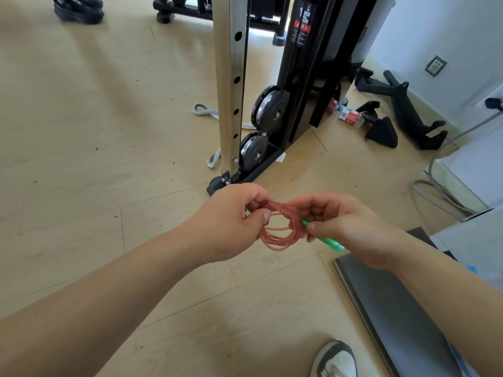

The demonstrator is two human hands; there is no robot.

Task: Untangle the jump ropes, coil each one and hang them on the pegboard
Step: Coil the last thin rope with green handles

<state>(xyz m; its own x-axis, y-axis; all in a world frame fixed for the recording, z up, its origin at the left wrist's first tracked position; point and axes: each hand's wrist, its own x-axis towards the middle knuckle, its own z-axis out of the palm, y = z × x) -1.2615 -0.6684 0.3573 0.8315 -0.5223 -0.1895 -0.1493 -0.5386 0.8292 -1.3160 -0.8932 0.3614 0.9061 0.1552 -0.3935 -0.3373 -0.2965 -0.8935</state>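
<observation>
I see the red jump rope [277, 229] wound in a small ring above the wood floor [109, 131], the left hand [231, 221] pinching its top, the right hand [345, 227] gripping its green handle [328, 242].

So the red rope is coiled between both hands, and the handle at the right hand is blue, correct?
Not quite: the head view shows the handle is green, not blue. The rest stands: the red rope is coiled between the left hand and the right hand.
</observation>
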